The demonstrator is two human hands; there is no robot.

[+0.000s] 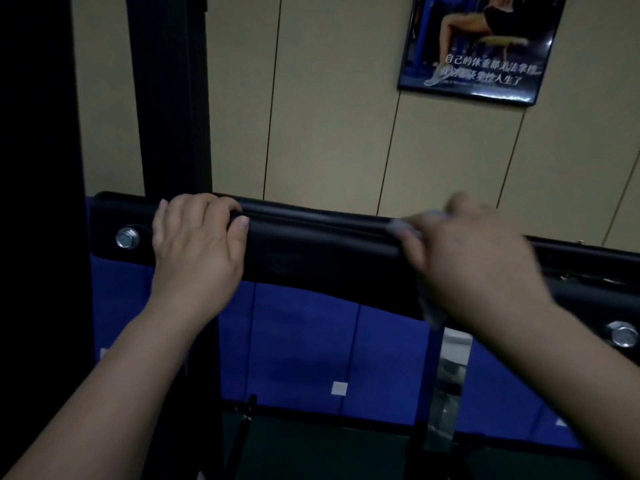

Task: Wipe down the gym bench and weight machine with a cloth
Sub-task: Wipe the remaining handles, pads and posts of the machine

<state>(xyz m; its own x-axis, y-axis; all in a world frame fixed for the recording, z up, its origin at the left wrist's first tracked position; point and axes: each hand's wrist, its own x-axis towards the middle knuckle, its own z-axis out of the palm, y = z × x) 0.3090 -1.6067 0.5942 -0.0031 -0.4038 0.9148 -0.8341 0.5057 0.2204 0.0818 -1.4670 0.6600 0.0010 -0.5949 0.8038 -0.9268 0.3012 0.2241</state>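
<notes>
A black padded bar [318, 237] of the weight machine runs across the view, sloping down to the right, with a bolt [127, 238] near its left end. My left hand [197, 247] grips the bar's top edge, fingers curled over it. My right hand [474, 265] is blurred and presses a pale cloth [408, 230] against the bar further right. Part of the cloth hangs below the hand [431, 310].
A black upright post [169, 91] of the machine rises at the left behind the bar. Blue wall padding [304, 341] lies below, beige wall panels above. A framed poster [481, 46] hangs at the upper right. A second bolt [623, 334] sits at the right edge.
</notes>
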